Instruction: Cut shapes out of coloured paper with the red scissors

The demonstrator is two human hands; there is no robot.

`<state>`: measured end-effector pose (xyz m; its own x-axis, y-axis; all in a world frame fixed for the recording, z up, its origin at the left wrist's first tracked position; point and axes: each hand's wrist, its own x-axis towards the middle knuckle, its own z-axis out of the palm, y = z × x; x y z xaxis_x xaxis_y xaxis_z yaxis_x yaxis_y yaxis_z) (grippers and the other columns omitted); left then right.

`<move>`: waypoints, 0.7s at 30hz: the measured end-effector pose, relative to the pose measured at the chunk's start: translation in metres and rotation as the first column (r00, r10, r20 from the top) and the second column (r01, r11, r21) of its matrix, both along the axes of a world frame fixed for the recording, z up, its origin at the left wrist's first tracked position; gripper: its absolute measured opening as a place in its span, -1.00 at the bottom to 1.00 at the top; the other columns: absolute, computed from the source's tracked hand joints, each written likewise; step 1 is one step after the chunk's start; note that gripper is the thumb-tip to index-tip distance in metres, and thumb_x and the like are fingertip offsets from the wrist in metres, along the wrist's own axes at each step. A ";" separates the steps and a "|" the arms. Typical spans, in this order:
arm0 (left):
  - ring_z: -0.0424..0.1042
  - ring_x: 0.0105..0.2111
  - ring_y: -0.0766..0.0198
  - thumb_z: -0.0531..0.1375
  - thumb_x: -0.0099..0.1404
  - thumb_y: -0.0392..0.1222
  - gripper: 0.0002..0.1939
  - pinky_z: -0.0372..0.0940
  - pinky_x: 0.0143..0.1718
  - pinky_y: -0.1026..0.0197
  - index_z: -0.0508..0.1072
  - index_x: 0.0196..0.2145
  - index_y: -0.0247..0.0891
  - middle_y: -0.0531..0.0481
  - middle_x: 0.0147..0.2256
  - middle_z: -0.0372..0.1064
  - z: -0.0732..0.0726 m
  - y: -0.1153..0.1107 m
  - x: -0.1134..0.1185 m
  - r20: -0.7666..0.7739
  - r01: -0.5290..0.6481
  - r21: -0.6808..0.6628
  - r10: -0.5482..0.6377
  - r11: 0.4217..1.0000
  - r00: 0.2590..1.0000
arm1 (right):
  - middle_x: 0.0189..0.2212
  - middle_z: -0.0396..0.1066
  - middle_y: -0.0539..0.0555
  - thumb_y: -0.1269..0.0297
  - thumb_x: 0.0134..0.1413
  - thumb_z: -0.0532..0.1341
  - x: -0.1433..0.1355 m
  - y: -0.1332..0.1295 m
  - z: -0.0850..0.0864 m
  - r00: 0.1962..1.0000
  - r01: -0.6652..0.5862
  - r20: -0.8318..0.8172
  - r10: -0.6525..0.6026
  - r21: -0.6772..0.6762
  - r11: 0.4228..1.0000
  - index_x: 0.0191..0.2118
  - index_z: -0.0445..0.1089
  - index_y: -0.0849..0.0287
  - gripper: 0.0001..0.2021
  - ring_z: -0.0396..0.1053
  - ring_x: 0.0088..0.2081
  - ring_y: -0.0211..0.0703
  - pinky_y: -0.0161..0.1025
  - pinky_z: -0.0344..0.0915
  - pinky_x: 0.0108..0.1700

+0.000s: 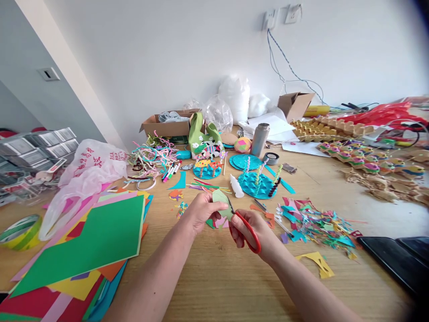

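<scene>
Between the thumb and fingers of my left hand (pixel 203 211) is a pale green piece of paper (pixel 219 197). My right hand (pixel 253 230) grips a pair of red-handled scissors (pixel 254 239), their dark blades at the right edge of the paper. How far the blades are apart is hard to see. Below the hands, pink and green paper pieces (pixel 221 222) lie on the wooden table (pixel 214 277). Just beyond are thin coloured strips (pixel 209 184), a white glue bottle (pixel 236 186) and a blue round base (pixel 258 185) with fuzzy stems on it.
Coloured paper sheets (pixel 100 228) are stacked at the left, near a roll of tape (pixel 22 231). Paper scraps (pixel 315 221) lie in a heap at the right, with a yellow offcut (pixel 318 264) nearer. Behind stand a metal flask (pixel 260 139) and a green felt bag (pixel 197 134).
</scene>
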<state>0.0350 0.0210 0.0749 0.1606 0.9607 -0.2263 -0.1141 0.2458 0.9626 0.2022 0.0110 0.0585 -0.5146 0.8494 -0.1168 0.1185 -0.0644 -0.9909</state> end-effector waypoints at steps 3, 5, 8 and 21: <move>0.27 -0.59 0.39 0.34 -0.08 -0.10 -0.72 0.17 -0.54 0.31 0.41 -0.47 -0.34 0.04 -0.55 0.32 -0.001 0.000 0.000 0.008 -0.008 -0.003 0.008 1.000 1.000 | -0.68 0.28 -0.05 -0.26 -0.09 0.21 0.000 0.000 0.000 1.000 0.010 0.009 -0.010 -0.004 1.000 -0.55 0.21 0.17 -0.48 0.23 -0.70 -0.33 -0.37 0.05 -0.65; 0.26 -0.60 0.40 0.34 -0.07 -0.10 -0.72 0.17 -0.55 0.32 0.41 -0.48 -0.34 0.05 -0.56 0.32 -0.001 0.000 0.000 0.007 -0.011 -0.003 0.011 1.000 1.000 | -0.67 0.29 -0.05 -0.25 -0.06 0.20 0.000 0.001 -0.001 1.000 0.011 0.004 -0.011 -0.008 1.000 -0.54 0.22 0.17 -0.48 0.23 -0.69 -0.34 -0.38 0.05 -0.65; 0.26 -0.61 0.40 0.34 -0.07 -0.09 -0.72 0.16 -0.56 0.32 0.41 -0.48 -0.34 0.05 -0.56 0.32 0.000 0.000 0.000 0.007 -0.021 0.006 0.021 1.000 1.000 | -0.66 0.31 -0.04 -0.22 -0.05 0.21 0.000 0.001 -0.003 1.000 0.003 -0.007 -0.003 -0.016 1.000 -0.53 0.22 0.17 -0.51 0.24 -0.69 -0.34 -0.38 0.04 -0.65; 0.27 -0.60 0.39 0.31 -0.07 -0.09 -0.73 0.15 -0.56 0.32 0.44 -0.48 -0.36 0.02 -0.55 0.35 0.005 -0.002 0.000 -0.035 -0.017 0.031 0.018 0.999 0.999 | -0.64 0.31 -0.02 -0.26 -0.09 0.22 -0.001 -0.001 0.004 1.000 -0.014 -0.012 0.013 -0.028 1.000 -0.51 0.22 0.19 -0.47 0.25 -0.67 -0.32 -0.37 0.02 -0.62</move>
